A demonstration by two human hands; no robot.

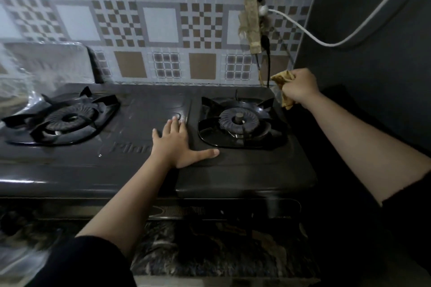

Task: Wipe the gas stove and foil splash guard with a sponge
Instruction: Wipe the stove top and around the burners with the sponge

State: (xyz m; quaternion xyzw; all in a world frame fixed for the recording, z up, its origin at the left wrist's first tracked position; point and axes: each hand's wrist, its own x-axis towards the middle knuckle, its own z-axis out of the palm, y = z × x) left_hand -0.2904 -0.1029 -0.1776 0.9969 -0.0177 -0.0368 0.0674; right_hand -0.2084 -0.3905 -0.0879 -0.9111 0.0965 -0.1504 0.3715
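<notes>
Flat on the stove (pixel 245 170) lies the open left hand (pixel 173 144), while the right hand (pixel 300 87), gripping the sponge (pixel 283 78), could snag the nearby black cord (pixel 268 58).

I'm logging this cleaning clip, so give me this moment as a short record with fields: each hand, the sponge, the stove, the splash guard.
left hand: flat on the stove top between the burners, fingers spread
right hand: grips the sponge at the stove's far right corner
sponge: yellowish, crumpled
gas stove: black, two burners, no pots
foil splash guard: stands at far left
</notes>
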